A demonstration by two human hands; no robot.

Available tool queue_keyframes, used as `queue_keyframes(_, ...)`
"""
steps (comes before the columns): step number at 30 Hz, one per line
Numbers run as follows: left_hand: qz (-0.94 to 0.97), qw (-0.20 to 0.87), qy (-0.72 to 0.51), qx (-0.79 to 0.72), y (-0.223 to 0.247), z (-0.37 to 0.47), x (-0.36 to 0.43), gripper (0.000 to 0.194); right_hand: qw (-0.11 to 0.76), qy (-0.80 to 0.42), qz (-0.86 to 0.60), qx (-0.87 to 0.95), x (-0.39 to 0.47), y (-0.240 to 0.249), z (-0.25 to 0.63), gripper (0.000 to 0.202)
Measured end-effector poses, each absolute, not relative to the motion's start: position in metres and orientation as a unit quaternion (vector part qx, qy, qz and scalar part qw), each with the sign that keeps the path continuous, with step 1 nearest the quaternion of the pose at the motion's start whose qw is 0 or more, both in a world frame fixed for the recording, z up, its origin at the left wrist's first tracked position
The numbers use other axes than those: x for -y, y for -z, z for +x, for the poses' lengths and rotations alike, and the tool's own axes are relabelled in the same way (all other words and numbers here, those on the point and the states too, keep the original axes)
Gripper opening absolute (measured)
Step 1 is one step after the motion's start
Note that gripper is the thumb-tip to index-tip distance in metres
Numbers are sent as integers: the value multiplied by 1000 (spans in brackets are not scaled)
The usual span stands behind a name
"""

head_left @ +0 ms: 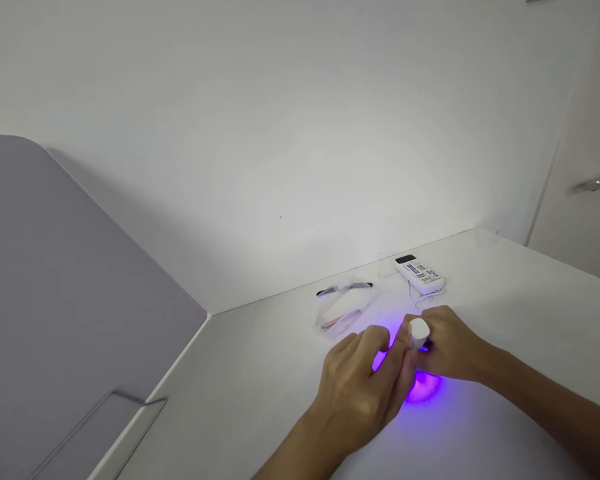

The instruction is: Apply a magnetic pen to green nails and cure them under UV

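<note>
A small white handheld UV lamp (419, 331) is seen nearly end-on between my hands, just above the white table. Violet light (423, 388) glows on the tabletop beneath it and between my fingers. My right hand (450, 343) is closed around the lamp from the right. From the left, my left hand (363, 387) has its fingers curled and its thumb side pressed against the lamp. The lamp's lower part and the fingertips are mostly hidden behind my hands.
Behind my hands lie a clear plastic bag (337, 320) with slim items inside and a white power bank (420, 273) with a dark end. A white wall (290, 133) rises at the back. A grey panel (70, 267) and a bent metal wire (143, 437) are at left.
</note>
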State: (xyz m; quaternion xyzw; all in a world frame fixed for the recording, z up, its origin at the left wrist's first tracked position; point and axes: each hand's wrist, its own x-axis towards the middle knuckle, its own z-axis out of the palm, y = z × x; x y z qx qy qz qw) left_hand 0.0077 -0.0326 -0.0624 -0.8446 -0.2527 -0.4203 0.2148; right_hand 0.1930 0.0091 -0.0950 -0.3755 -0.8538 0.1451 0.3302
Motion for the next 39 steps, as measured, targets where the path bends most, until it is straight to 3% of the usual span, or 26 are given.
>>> queue_keyframes(39,-850,204,420,246,59,10,33,19,324,-135,-370,860,-10,93,194,26)
